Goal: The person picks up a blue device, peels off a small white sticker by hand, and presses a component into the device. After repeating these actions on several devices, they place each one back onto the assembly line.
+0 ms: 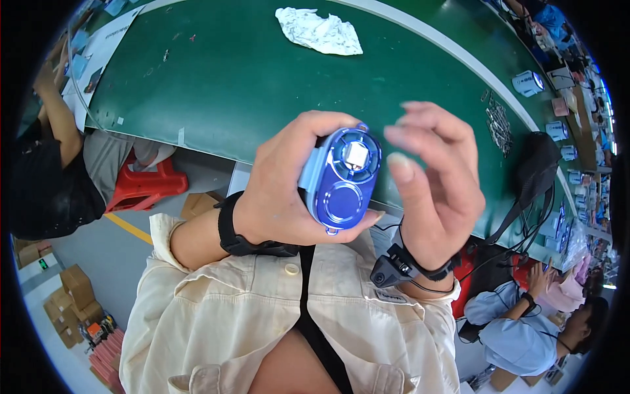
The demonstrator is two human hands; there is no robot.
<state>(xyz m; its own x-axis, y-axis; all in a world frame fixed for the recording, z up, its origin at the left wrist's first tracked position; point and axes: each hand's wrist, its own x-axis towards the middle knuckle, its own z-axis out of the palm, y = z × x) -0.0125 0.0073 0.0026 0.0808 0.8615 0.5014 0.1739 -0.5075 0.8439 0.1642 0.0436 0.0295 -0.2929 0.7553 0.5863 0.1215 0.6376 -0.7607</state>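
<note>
My left hand (282, 177) is wrapped round a small oval blue device (345, 180) with a glossy face and a pale blue side. Toward its far end the face has a round spoked opening with a bright square in it; nearer me is a round ringed disc. Small loops stick out at both ends. My right hand (440, 171) is raised just right of the device, apart from it, with fingers curved and spread and nothing between them. A black strap is on my left wrist, and a small camera (394, 266) is strapped to my right wrist.
Crumpled white paper (319, 30) lies on the green table (216, 72). Toward the right are a pile of small metal pieces (499, 125) and a black bag (539, 167) with cables. A red stool (147, 187) and a person stand left; another person sits lower right. Cardboard boxes (77, 289) are lower left.
</note>
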